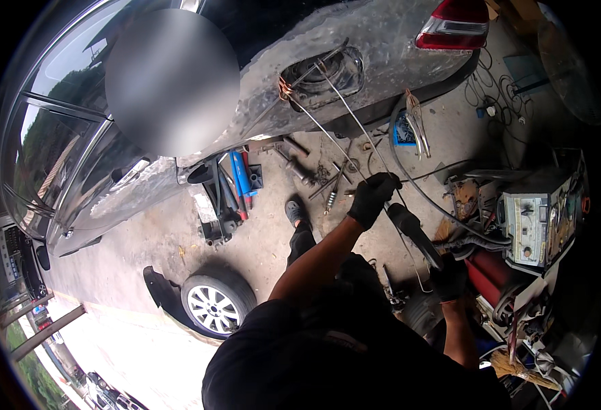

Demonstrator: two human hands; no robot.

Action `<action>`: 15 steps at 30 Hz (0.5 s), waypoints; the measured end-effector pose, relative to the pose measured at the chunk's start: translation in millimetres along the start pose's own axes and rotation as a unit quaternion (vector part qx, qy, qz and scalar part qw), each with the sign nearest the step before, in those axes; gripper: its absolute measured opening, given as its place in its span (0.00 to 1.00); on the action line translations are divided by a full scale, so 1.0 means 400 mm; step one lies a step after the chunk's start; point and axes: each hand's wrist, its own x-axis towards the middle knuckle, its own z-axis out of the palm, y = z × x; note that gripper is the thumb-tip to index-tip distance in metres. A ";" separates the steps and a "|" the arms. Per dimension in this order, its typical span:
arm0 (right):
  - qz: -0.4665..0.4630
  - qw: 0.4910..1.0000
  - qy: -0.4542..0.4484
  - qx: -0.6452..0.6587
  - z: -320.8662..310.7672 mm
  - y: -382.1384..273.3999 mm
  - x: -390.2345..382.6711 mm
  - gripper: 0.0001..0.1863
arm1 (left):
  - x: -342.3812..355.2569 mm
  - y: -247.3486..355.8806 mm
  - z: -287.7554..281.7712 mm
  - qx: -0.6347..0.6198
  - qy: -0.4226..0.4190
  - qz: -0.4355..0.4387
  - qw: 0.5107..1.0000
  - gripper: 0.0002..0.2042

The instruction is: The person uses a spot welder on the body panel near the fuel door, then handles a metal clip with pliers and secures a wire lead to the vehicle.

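Observation:
My left hand (pixel 375 199), in a black glove, is closed around a thin metal rod (pixel 328 133) that slants up to the car. A second long thin rod (pixel 355 116) passes by the same hand and runs down toward my right. Both rods reach an opening (pixel 341 75) in the bare, scuffed side panel of the dark car (pixel 266 102), where copper-coloured wire (pixel 285 89) is wrapped. My right hand (pixel 448 279), gloved too, grips the lower end of a dark hammer-like tool (pixel 416 236). The tool's thick upper end is close to the left hand; its exact kind is unclear.
Locking pliers (pixel 416 126) lie at a blue tray (pixel 403 130). Metal tools and a blue jack (pixel 242 174) are on the floor beneath the car. A loose wheel (pixel 218 301) lies at left. A welding machine (pixel 529 229) stands at right, with a thick cable (pixel 444 212) crossing nearby.

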 end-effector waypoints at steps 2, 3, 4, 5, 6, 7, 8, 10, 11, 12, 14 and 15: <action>-0.021 0.999 0.011 -0.027 -0.021 -0.032 0.015 0.05 | 0.012 -0.001 0.006 -0.081 -0.031 0.007 0.996 0.16; -0.029 0.999 0.018 -0.040 -0.030 -0.038 0.018 0.05 | 0.021 0.006 0.009 -0.134 -0.038 -0.020 0.990 0.17; 0.008 1.000 0.021 0.019 -0.011 -0.033 0.005 0.05 | 0.029 0.009 0.011 -0.189 -0.047 -0.052 0.980 0.18; 0.046 0.995 0.025 0.079 0.032 -0.022 -0.014 0.06 | 0.036 0.012 0.013 -0.242 -0.056 -0.084 0.965 0.18; 0.072 0.991 0.000 0.117 0.047 -0.022 -0.034 0.07 | 0.034 0.021 0.014 -0.223 -0.034 -0.068 0.972 0.18; 0.099 0.983 -0.023 0.153 0.061 -0.022 -0.055 0.08 | 0.033 0.032 0.011 -0.204 -0.013 -0.053 0.978 0.17; 0.115 0.976 -0.074 0.168 0.063 -0.027 -0.080 0.11 | 0.038 0.032 -0.005 -0.268 -0.016 -0.064 0.961 0.16; 0.108 0.984 -0.127 0.058 -0.026 -0.106 -0.064 0.12 | 0.050 0.027 -0.051 -0.347 -0.017 -0.067 0.935 0.17; 0.170 0.968 -0.095 0.161 0.027 -0.076 -0.108 0.12 | 0.041 0.022 -0.064 -0.341 0.037 -0.080 0.936 0.19; 0.233 0.937 -0.060 0.253 0.106 -0.018 -0.191 0.11 | 0.038 0.013 -0.079 -0.328 0.012 -0.060 0.943 0.19; 0.295 0.938 -0.069 0.169 0.066 -0.062 -0.181 0.13 | 0.026 -0.011 -0.103 -0.310 0.013 -0.068 0.948 0.22; 0.322 0.935 -0.076 0.129 0.042 -0.085 -0.174 0.16 | 0.015 -0.001 -0.094 -0.323 0.029 -0.056 0.944 0.18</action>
